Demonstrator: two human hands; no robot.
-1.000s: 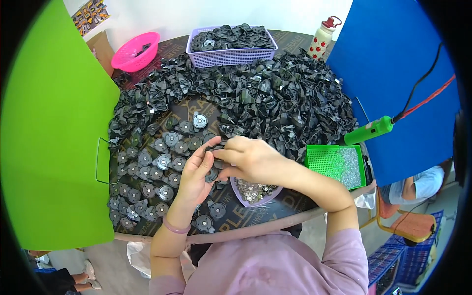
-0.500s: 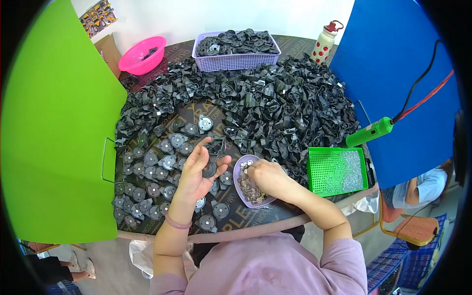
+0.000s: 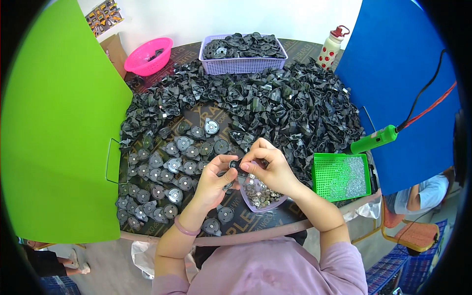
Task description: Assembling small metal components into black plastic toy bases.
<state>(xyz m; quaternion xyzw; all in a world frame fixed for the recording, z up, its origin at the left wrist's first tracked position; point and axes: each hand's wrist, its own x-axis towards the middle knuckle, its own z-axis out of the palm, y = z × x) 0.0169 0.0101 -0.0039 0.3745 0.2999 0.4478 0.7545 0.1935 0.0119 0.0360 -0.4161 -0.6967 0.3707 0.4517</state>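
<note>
My left hand (image 3: 213, 184) is closed around a small black plastic part (image 3: 238, 168), lifted over the table's near middle. My right hand (image 3: 272, 171) meets it from the right, with thumb and finger pinched at the part's edge. Whatever sits in that pinch is hidden. Under my right hand stands a light purple bowl (image 3: 249, 202) of small round metal pieces (image 3: 263, 195). To the left, several black parts with round metal-centred discs (image 3: 174, 195) lie spread on the dark table.
A heap of loose black plastic pieces (image 3: 290, 105) spans the back. Behind it are a purple basket (image 3: 244, 66) of black discs, a pink colander (image 3: 140, 64) and a bottle (image 3: 330, 49). At right, a green screwdriver (image 3: 376, 139) hangs above a green tray (image 3: 327, 196) with small shiny pieces.
My right hand has left the bowl and come up and left to the black part. My left hand has moved right and turned its fingers inward around that part.
</note>
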